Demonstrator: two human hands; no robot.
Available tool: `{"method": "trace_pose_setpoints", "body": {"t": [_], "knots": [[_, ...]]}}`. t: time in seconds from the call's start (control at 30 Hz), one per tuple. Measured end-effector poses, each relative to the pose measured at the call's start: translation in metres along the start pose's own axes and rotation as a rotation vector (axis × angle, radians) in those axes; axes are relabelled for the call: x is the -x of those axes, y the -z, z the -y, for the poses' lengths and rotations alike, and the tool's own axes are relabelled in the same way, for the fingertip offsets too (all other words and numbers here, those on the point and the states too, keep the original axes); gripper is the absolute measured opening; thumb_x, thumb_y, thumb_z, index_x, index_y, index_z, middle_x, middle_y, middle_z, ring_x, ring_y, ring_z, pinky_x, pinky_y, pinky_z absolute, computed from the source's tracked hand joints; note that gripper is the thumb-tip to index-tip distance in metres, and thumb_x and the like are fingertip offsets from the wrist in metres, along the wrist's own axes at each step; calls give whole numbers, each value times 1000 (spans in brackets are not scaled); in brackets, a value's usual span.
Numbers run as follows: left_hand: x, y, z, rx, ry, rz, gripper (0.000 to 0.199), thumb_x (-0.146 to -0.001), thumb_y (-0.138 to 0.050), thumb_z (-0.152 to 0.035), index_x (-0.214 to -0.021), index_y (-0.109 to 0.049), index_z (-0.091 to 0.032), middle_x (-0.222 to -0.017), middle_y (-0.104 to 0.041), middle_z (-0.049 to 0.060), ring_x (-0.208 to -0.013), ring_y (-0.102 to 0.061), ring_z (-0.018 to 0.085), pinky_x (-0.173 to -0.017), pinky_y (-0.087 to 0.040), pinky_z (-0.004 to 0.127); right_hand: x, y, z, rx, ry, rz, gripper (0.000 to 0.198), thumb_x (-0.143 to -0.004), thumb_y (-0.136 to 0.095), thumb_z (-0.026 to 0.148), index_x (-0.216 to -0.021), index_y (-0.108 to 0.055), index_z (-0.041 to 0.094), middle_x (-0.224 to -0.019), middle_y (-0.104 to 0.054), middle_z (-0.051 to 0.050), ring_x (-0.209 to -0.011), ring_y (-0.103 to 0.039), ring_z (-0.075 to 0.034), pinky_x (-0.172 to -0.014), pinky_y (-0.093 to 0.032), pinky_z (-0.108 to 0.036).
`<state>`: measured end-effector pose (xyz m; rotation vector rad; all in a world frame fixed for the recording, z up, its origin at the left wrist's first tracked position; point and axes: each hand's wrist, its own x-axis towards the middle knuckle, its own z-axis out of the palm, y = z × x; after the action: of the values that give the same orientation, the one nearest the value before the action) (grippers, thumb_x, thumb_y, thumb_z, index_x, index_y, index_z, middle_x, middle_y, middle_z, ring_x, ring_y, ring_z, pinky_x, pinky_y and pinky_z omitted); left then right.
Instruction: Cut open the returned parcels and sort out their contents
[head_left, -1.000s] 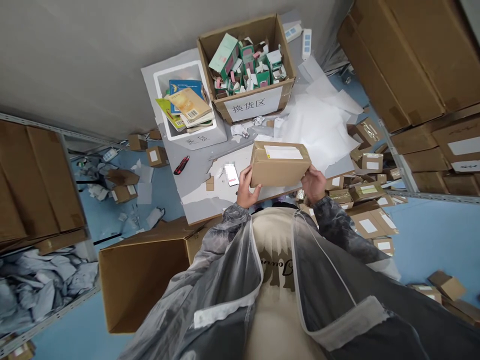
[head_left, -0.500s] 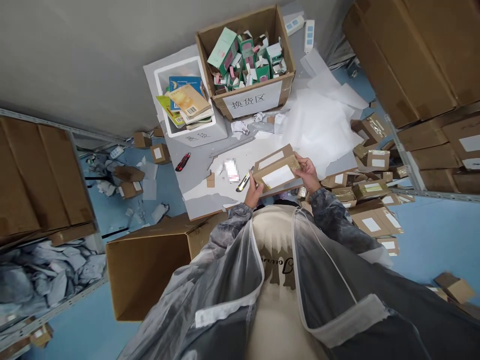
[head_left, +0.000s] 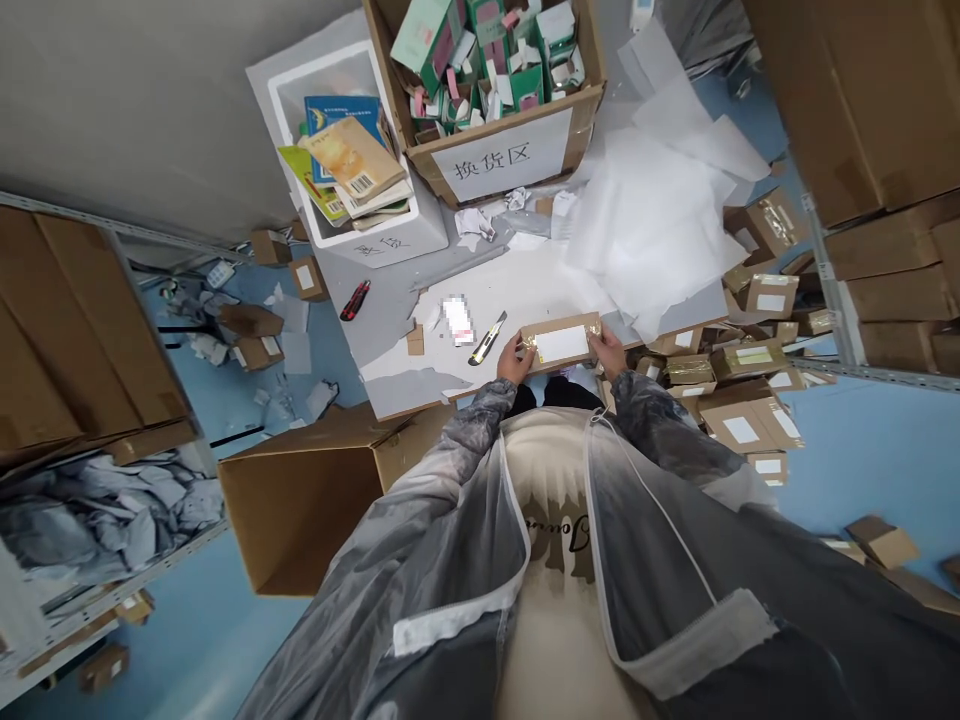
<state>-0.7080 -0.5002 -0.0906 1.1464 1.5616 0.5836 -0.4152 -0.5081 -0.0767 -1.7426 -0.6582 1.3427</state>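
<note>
A small taped cardboard box (head_left: 561,342) with a white label facing me is held between both hands at the table's front edge. My left hand (head_left: 514,360) grips its left end, and my right hand (head_left: 608,353) grips its right end. Just left of the box, a yellow-and-black utility knife (head_left: 487,338) lies on the table. Beyond the knife is a blurred white item (head_left: 457,320), with a small brown cardboard piece (head_left: 415,340) beside it. A red-and-black utility knife (head_left: 355,300) rests near the table's left edge.
At the back of the table (head_left: 397,385) stand a white foam bin (head_left: 420,230) of books and a large carton (head_left: 517,155) of green boxes. White foam sheeting (head_left: 652,220) covers the right side. An open carton (head_left: 300,520) stands at front left; parcels (head_left: 739,425) pile on the right floor.
The box has turned level, so one labelled side now faces me, and it has come away from the yellow-and-black knife. My left hand has shifted to its left end. The view has tilted.
</note>
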Motion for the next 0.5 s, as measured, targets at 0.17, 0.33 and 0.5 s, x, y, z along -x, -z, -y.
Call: {"method": "trace_pose_setpoints", "body": {"t": [0.17, 0.33, 0.5], "knots": [[-20, 4, -7, -30, 83, 33, 73, -112, -85, -64, -169, -75, -19, -164, -82, 22, -150, -81, 41, -136, -64, 61, -8, -8, 10, 75, 1, -4, 73, -86, -83, 83, -138, -85, 32, -152, -91, -7, -152, -79, -39, -143, -59, -62], [-12, 1, -1, 14, -68, 109, 75, -109, -84, -56, -170, -68, -16, -185, -65, 27, -172, -67, 43, -138, -63, 62, -22, 8, 16, -113, -33, 2, 49, -77, -89, 63, -112, -74, 33, -130, -91, -6, -138, -82, -36, -127, -69, -58], [17, 16, 21, -75, -261, 236, 83, -105, -80, -50, -178, -60, -16, -203, -41, 28, -185, -51, 41, -143, -58, 66, -23, 20, 5, -80, -130, 18, 56, -79, -91, 74, -106, -64, 33, -137, -89, -7, -142, -80, -32, -131, -66, -57]]}}
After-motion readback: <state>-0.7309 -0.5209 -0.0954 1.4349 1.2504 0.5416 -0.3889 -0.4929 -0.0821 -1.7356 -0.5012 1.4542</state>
